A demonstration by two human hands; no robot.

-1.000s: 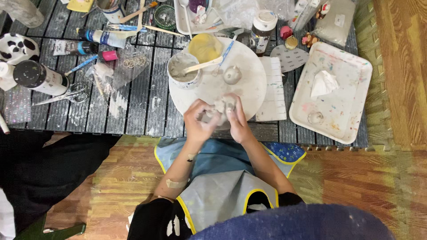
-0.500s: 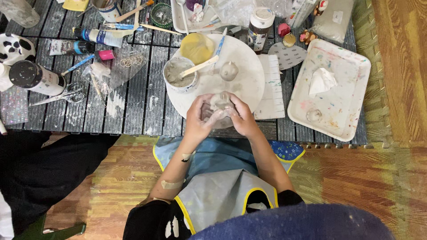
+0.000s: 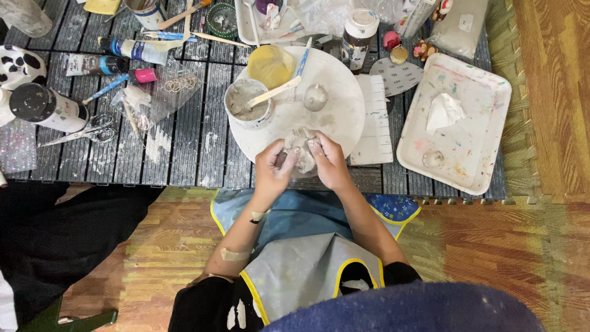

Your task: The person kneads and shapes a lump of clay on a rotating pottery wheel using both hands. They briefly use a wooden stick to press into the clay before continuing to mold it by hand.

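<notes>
Both hands work one clay lump (image 3: 299, 157) at the near edge of the round board (image 3: 344, 117), mid-worktop (image 3: 184, 154).

- Left hand (image 3: 271, 171): fingers curled round the lump's left side, thumb pressing in.
- Right hand (image 3: 332, 163): fingers closed on the lump's right side and top, pinching it against the left.
- Lump: held between both hands, just above or touching the board's near rim; contact w/ board can't be told. Shape is rough and uneven, pale grey.

Nearby items:
- Cup (image 3: 247, 103) w/ grey slip, on the board's left part; a stick (image 3: 276, 91) rests in it.
- Small clay piece (image 3: 315, 97), rounded, on the board behind the hands, apart from the lump.
- Yellow sponge (image 3: 270, 64) at the board's far-left rim.
- White tray (image 3: 455, 123) toward the right edge, holding a crumpled tissue (image 3: 444, 112).
- Scissors (image 3: 86, 130) and paint tubes toward the left edge.

Progress, judged: one small piece looks formed and set aside. The lump in hand has no clear final form, so shaping appears mid-way. No paint shows on either clay part, so any smoothing or colouring seems not yet begun.
</notes>
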